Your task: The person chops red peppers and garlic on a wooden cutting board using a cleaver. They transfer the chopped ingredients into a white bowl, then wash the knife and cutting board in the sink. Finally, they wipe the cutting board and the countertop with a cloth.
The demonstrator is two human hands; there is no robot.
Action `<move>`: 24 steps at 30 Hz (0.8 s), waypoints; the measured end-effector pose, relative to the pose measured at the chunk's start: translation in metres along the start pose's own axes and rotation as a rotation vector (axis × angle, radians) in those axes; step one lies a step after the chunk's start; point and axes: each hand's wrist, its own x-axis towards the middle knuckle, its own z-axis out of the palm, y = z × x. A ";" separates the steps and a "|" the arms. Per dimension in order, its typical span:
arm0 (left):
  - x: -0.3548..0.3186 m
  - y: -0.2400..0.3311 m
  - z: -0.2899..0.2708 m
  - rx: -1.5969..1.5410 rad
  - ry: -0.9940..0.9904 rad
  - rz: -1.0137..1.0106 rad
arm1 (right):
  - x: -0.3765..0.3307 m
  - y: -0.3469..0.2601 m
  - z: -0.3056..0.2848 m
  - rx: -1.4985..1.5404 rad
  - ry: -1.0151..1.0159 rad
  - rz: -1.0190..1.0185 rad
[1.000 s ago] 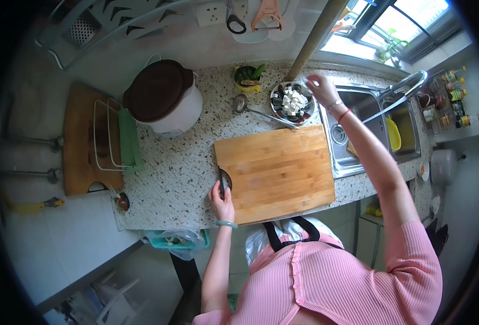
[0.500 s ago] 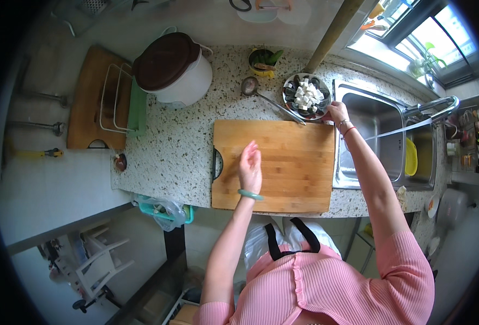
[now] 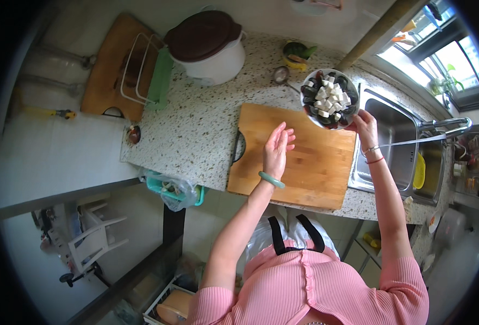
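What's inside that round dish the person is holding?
The dish holds white cubes heaped in the middle, with dark, glossy pieces around them. Both cover the dish's bottom, so anything lying beneath them can't be seen.

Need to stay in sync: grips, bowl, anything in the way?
Left grip open, empty, over cutting board. Right grip holding bowl by its edge. White cubes in bowl. Ladle close, partly hidden by bowl.

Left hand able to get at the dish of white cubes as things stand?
Probably yes: the left hand looks empty, and nothing shows between it and the dish; the right hand holds its right edge.
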 end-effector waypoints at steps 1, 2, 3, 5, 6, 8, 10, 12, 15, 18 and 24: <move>-0.002 0.008 -0.011 -0.019 0.036 0.013 | -0.011 -0.009 0.021 0.026 -0.026 0.020; -0.004 0.013 -0.023 -0.039 0.070 0.025 | -0.020 -0.015 0.044 0.050 -0.049 0.040; -0.008 0.019 -0.039 -0.047 0.121 0.042 | -0.025 -0.011 0.067 0.048 -0.082 0.040; -0.014 0.027 -0.074 -0.077 0.218 0.047 | -0.035 -0.005 0.115 -0.008 -0.186 0.040; -0.018 0.028 -0.092 -0.107 0.251 0.048 | -0.041 0.001 0.141 0.015 -0.193 0.054; -0.027 0.030 -0.128 -0.153 0.301 0.099 | -0.054 -0.004 0.197 0.048 -0.273 0.184; -0.029 0.021 -0.164 -0.189 0.381 0.110 | -0.057 0.017 0.244 0.026 -0.287 0.144; -0.026 0.020 -0.185 -0.181 0.472 0.106 | -0.059 0.029 0.278 0.018 -0.285 0.135; -0.027 0.014 -0.227 -0.174 0.516 0.068 | -0.062 0.019 0.312 -0.191 -0.333 0.055; -0.019 0.005 -0.236 -0.159 0.529 0.011 | -0.050 0.026 0.321 -0.269 -0.320 0.055; -0.010 -0.002 -0.243 -0.179 0.529 -0.009 | -0.042 0.028 0.332 -0.435 -0.316 0.102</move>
